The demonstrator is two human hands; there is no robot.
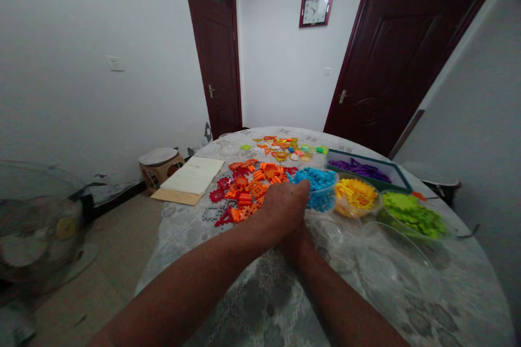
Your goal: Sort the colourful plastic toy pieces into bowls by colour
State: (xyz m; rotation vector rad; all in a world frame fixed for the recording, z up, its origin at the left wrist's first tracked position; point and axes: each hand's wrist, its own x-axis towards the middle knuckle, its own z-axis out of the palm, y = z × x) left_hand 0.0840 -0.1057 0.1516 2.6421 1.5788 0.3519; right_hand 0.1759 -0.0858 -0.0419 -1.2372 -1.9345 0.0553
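My left hand (285,207) reaches over the table with its fingers curled in. Its knuckles and thumb lie against the near left side of a clear bowl of blue plastic pieces (319,181) in the picture. Whatever it may hold is hidden. My right hand (292,241) is crossed beneath the left one, and its fingers are out of sight behind it. Just beyond and left of both hands spreads a pile of orange and red plastic pieces (246,190), with some grey pieces (215,212) at its edge.
To the right stand bowls of yellow pieces (356,195) and green pieces (413,214), and a box of purple pieces (360,168). Clear lids (394,260) lie nearer. Mixed pieces (280,146) sit far back, and paper sheets (191,176) lie left. A stool (160,160) stands beside the table.
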